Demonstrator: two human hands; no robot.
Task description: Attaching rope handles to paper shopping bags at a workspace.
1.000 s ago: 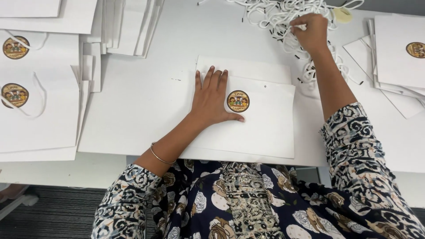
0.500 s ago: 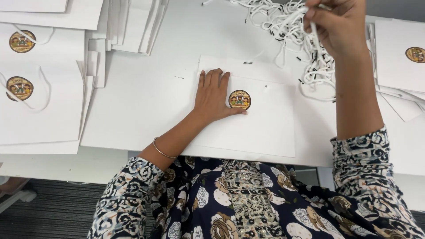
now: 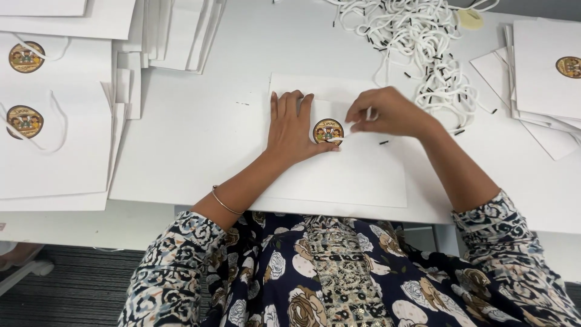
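Nearest to me I see a patterned dark floral garment with paisley sleeves, and a thin metal bangle [image 3: 225, 203] on the left wrist. Just past the counter [image 3: 200, 139] edge, which is smooth, white and matte, a flat white paper bag [image 3: 357, 175] lies face up in front of the body. It is rectangular, its long axis running left to right, its upper edge pointing away from me. A round gold-rimmed sticker [image 3: 327, 130] sits near that upper edge.

My left hand [image 3: 293, 130] lies flat on the bag with fingers spread straight and pointing away, its thumb just beside the sticker. My right hand [image 3: 390, 114] hovers just right of the sticker, fingers pinched narrowly on a thin white cord [image 3: 368, 112]; the cord's end reaches toward the sticker.

Farther off to the right, a loose tangle of white cords with black tips [image 3: 417, 42] sprawls across the counter. Beyond that, at the right edge, a fanned stack of flat white bags [image 3: 538, 72] rests. To the left, finished bags with cord handles [image 3: 54, 145] lie overlapped, and upright folded white bags [image 3: 175, 30] lean at the far side.
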